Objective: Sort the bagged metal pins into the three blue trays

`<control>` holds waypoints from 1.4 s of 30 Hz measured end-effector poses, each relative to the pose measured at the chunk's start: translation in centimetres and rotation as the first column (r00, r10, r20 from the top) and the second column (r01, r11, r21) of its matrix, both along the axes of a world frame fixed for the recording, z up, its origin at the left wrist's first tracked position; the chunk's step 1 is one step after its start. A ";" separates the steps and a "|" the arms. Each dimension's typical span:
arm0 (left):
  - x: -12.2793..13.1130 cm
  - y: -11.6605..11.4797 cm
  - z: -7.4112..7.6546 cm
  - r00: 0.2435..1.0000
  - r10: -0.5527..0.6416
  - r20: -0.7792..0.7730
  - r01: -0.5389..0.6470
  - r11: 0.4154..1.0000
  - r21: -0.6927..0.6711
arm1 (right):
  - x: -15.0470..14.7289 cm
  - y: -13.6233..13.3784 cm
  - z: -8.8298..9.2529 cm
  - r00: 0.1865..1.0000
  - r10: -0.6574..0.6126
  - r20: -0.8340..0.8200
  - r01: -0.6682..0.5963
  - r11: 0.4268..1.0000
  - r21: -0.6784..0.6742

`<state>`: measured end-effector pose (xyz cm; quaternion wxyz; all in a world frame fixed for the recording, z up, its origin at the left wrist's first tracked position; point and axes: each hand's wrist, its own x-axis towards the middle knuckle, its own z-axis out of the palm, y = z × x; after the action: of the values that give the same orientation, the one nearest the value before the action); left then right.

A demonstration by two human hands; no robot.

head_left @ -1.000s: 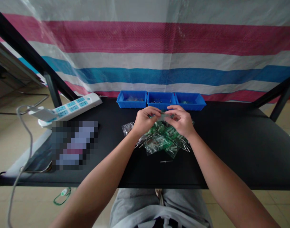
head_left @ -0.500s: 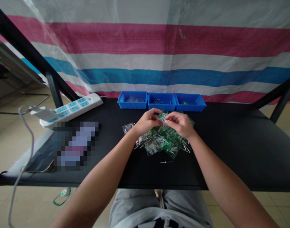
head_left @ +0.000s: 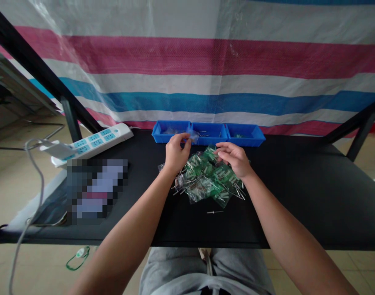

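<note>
My left hand (head_left: 176, 152) is closed on a small clear plastic bag (head_left: 194, 135), which sticks out past the fingertips at the front of the left and middle blue bins. My right hand (head_left: 235, 159) hovers over the right side of a pile of small clear and green-tinted bags (head_left: 202, 180), its fingers apart and nothing visible between them. Thin metal pins and pale pieces show in and around the pile. A single metal rivet-like pin (head_left: 214, 212) lies on the black table in front of it.
Three blue bins stand in a row behind the pile: a left bin (head_left: 162, 138), a middle bin (head_left: 210, 140) and a right bin (head_left: 247, 141), with small items inside. A white power strip (head_left: 95, 143), its cable and a blurred-out phone-like object (head_left: 98, 190) are at the left.
My hands have parted. The left one has moved left and up to the bins with a clear bag. My right hand has stayed near the pile, and its fingers have loosened.
</note>
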<state>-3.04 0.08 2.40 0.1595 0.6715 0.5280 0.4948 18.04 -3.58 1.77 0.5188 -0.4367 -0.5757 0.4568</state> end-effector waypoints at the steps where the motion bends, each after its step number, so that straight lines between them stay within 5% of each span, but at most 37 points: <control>1: -0.5 0.3 0.1 0.998 0.055 -0.021 -0.054 0.997 0.049 | 0.0 0.1 -0.1 1.000 -0.007 0.008 0.007 1.000 -0.006; 5: -2.2 1.6 0.3 0.977 0.192 -0.091 -0.187 0.981 0.060 | -0.1 0.1 -0.2 0.999 -0.009 0.033 0.009 1.000 -0.017; 10: -2.9 2.0 0.3 0.958 0.137 -0.251 -0.170 0.979 -0.115 | -0.1 -0.1 -0.1 0.996 -0.001 0.086 0.000 1.000 0.015; 20: -2.4 0.9 0.8 0.947 0.271 -0.172 -0.280 0.959 -0.031 | 0.6 0.4 -0.6 0.908 -0.224 0.354 0.173 0.970 0.170; 25: -1.3 0.4 0.2 0.973 0.023 -0.231 -0.019 1.000 0.021 | 0.6 0.2 -0.5 0.807 -0.283 0.518 0.142 0.945 0.296; 29: -0.9 0.3 -0.4 0.911 -0.193 -0.364 0.199 0.980 -0.021 | 0.7 0.2 -0.3 0.767 -0.333 0.548 0.136 0.920 0.369; 42: -2.0 0.3 0.6 0.712 -0.397 -0.579 0.231 0.911 -0.341 | 1.5 0.9 -0.6 0.713 -0.440 0.546 0.193 0.872 0.451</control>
<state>-5.02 0.42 2.96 0.1346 0.8542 0.4841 0.1339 19.59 -2.63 1.14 0.4370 -0.5548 -0.7044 0.0711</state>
